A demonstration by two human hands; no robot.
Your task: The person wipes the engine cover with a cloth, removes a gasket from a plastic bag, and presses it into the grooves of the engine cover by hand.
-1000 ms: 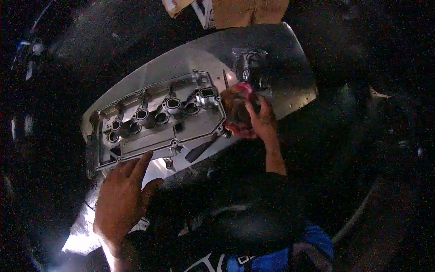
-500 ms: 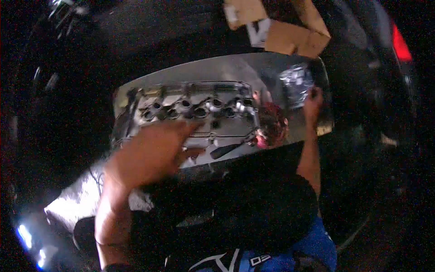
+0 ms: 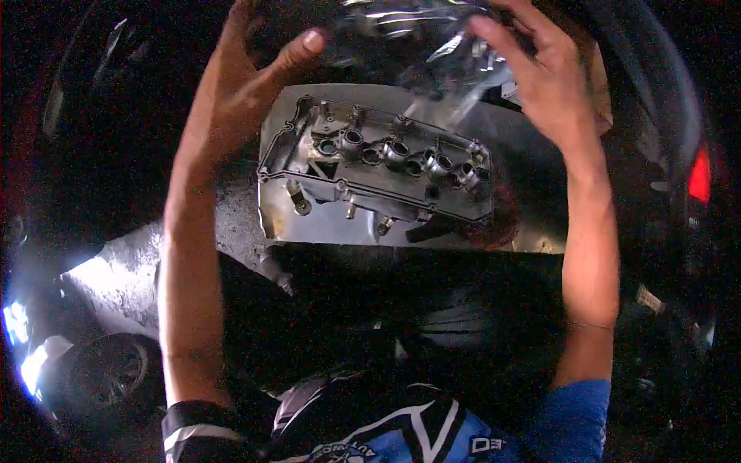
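A clear, shiny plastic bag (image 3: 409,38) is raised at the top of the view, above a metal engine cover. My right hand (image 3: 540,69) is closed on the bag's right side. At the bag's left side is my left hand (image 3: 251,77), thumb stretched out and the other fingers cut off by the frame's top edge; the thumb stands apart from the palm. The metal cover (image 3: 386,158) lies with its round ports showing on a light board (image 3: 332,224). A dark-handled tool (image 3: 436,230) rests by the cover's lower right edge.
A reddish bundle (image 3: 502,220) sits at the board's right. Part of a cardboard box (image 3: 600,85) shows behind my right hand. A wheel (image 3: 116,369) is at the lower left, and a red light (image 3: 699,176) at the far right.
Both hands have moved up and forward, my left from over the cover and my right from the board's right side. The plastic bag has been lifted off the board. The view has shifted.
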